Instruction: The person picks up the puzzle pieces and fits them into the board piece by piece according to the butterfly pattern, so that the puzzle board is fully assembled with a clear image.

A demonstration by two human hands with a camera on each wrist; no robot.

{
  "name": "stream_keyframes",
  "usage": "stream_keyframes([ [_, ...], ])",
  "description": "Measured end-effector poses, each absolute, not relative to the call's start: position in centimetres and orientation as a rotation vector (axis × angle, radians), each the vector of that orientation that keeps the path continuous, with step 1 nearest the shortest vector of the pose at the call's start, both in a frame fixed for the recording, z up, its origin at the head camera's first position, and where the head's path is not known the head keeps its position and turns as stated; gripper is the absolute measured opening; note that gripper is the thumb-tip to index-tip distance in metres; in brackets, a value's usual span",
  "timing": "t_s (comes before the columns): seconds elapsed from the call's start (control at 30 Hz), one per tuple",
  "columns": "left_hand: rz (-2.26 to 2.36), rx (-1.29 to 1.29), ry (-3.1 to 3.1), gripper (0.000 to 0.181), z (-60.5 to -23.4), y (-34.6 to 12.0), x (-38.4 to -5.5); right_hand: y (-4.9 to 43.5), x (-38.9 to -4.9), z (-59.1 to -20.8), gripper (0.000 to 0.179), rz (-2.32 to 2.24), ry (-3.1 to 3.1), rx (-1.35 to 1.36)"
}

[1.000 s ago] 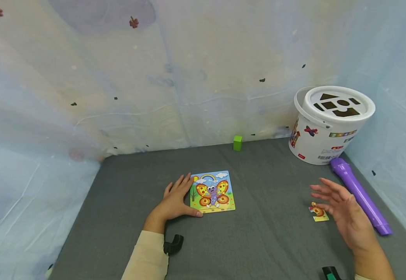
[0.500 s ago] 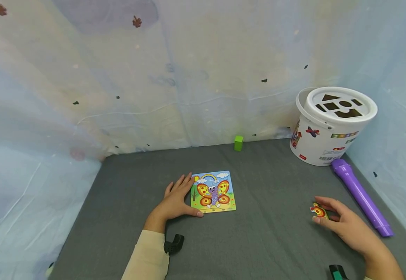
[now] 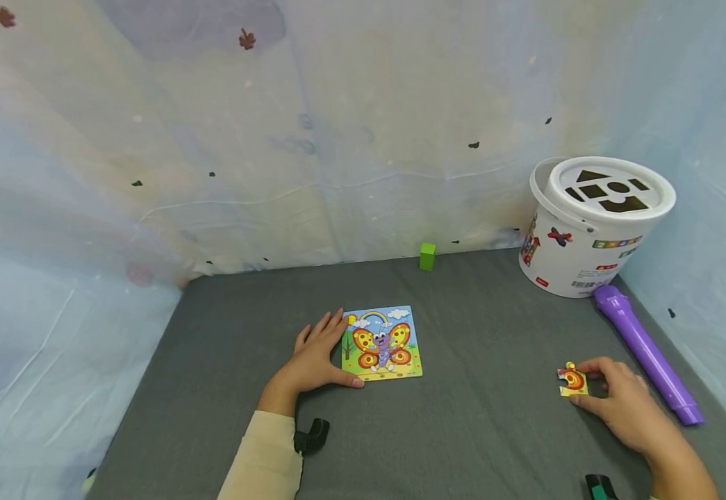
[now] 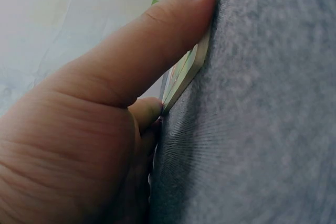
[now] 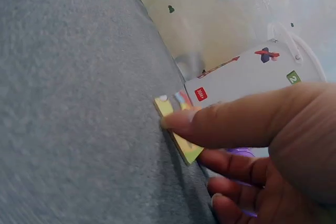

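Observation:
A square butterfly puzzle board (image 3: pixel 382 342) lies flat on the grey cloth in the head view. My left hand (image 3: pixel 312 361) rests at its left side, fingers extended along the left edge and thumb along the front edge. In the left wrist view the thumb (image 4: pixel 142 45) lies against the edge of the board (image 4: pixel 189 69). Far to the right, my right hand (image 3: pixel 627 403) pinches a small yellow and orange jigsaw piece (image 3: pixel 573 380) between thumb and forefinger. The right wrist view has the piece (image 5: pixel 192 153) just at the cloth, partly behind the thumb.
A white bucket (image 3: pixel 578 257) with a shape-hole lid stands at the back right. A purple plastic tube (image 3: pixel 647 354) lies right of my right hand. One green block (image 3: pixel 427 257) stands at the back edge, before a patterned cloth backdrop (image 3: pixel 337 139).
My right hand came down from above the jigsaw piece, turned over, and took it between thumb and forefinger. The left hand and the board stayed in place.

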State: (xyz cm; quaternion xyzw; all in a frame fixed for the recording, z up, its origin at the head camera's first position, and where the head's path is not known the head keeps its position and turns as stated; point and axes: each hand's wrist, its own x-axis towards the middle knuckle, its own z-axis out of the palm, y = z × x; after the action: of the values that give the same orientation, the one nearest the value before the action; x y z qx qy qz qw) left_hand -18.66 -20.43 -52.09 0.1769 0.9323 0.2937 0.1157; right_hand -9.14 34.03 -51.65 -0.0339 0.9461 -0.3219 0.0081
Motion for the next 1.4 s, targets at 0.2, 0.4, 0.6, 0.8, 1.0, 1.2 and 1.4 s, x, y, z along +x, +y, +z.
stream_keyframes([
  [0.2, 0.86, 0.518, 2.737, 0.137, -52.2, -20.4, -18.7, 32.2, -8.9, -51.0, 0.025, -1.25, 2.786, -0.086],
  [0.4, 0.847, 0.508, 2.745, 0.137, -52.3, -20.4, -18.7, 28.9, -8.8, -50.7, 0.021, -1.458, 2.669, -0.199],
  [0.6, 0.85, 0.506, 2.742, 0.138, -52.3, -20.4, -18.6, 25.4, -8.8, -51.0, 0.011, -1.595, 2.57, -0.268],
  [0.8, 0.856, 0.513, 2.74, 0.137, -52.2, -20.4, -18.6, 22.7, -8.9, -51.2, 0.01, -1.705, 2.422, -0.396],
  [1.0, 0.859, 0.504, 2.74, 0.137, -52.1, -20.3, -18.6, 20.3, -9.3, -51.7, 0.01, -1.75, 2.303, -0.583],
  [1.2, 0.859, 0.504, 2.744, 0.137, -52.2, -20.3, -18.6, 18.2, -10.4, -51.6, 0.013, -1.72, 2.316, -0.647],
  [1.4, 0.848, 0.507, 2.747, 0.137, -52.2, -20.3, -18.6, 16.2, -12.3, -51.8, 0.018, -1.766, 2.344, -0.62],
])
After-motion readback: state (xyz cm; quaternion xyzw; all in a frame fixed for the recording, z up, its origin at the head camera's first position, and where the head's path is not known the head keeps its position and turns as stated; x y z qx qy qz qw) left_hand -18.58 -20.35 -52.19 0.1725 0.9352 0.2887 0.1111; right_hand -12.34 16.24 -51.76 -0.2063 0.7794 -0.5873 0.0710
